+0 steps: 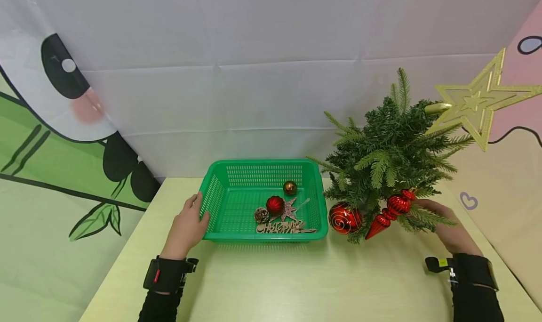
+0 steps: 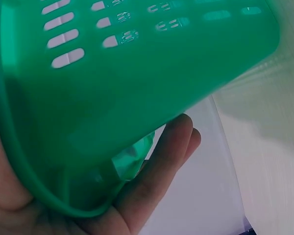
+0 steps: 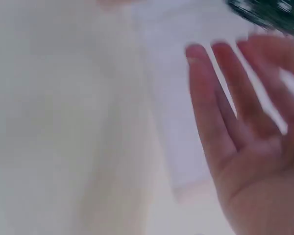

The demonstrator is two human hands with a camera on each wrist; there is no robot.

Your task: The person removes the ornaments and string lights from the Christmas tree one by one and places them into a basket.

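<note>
Hands bracket a festive scene on the pale table (image 1: 296, 279): your left hand (image 1: 185, 228) grips the near-left rim of the green basket (image 1: 220, 190), thumb over the edge and fingers (image 2: 159, 166) curled beneath the wall, as the left wrist view shows. Your right hand (image 1: 449, 228) lies open with fingers straight and spread, holding nothing, just beside the lower branches of the small tree (image 1: 389, 152) at the right.

Inside the basket sit a red bauble (image 1: 275, 204), a gold bauble (image 1: 290, 187), a pine cone (image 1: 261, 214), a glitter star (image 1: 289, 209) and a wooden word cutout (image 1: 282, 227). On the tree hang a red swirl ball (image 1: 344, 218) and a red drop ornament (image 1: 387, 213); a gold star topper (image 1: 478, 100) leans off to the right.

Keep the basket flat and steady, judging by its loose load, and keep the open hand low against the tree so it does not tip.

The cutout seems to spell a Christmas greeting, seen upside down; no brand is readable.
</note>
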